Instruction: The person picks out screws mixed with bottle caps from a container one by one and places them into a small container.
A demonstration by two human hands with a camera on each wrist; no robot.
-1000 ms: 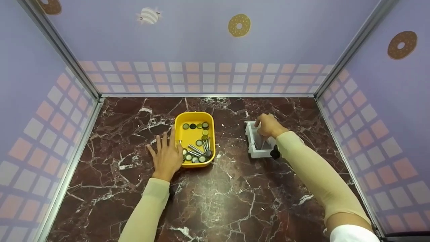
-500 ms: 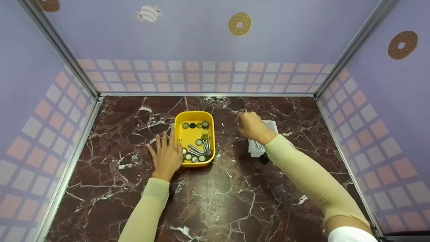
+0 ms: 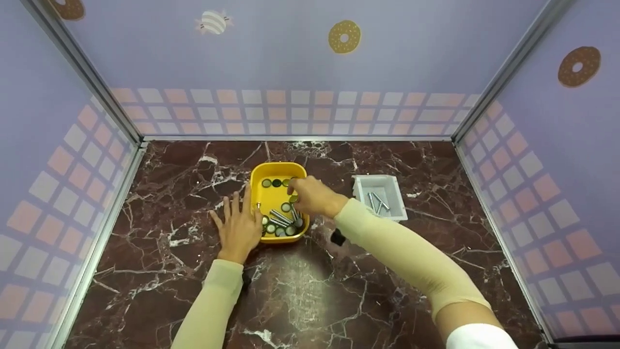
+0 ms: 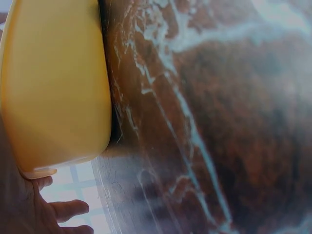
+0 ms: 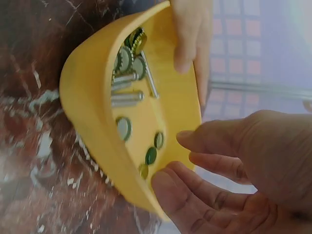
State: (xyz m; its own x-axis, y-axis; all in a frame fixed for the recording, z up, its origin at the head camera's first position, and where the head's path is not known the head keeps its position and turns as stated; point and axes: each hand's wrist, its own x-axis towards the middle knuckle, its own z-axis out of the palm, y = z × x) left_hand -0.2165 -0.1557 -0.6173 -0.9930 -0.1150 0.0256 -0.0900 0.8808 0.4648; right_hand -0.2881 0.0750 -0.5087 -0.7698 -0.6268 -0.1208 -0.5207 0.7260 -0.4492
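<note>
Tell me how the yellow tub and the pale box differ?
Colour: the yellow tub is bright yellow, while the pale box is whitish.
Shape: the yellow tub has rounded corners; the pale box has squarer ones.
Contents: the yellow tub holds bottle caps mixed with metal screws, while the pale box shows only a few screws.
Both are open-topped and stand on the marbled tabletop.
</note>
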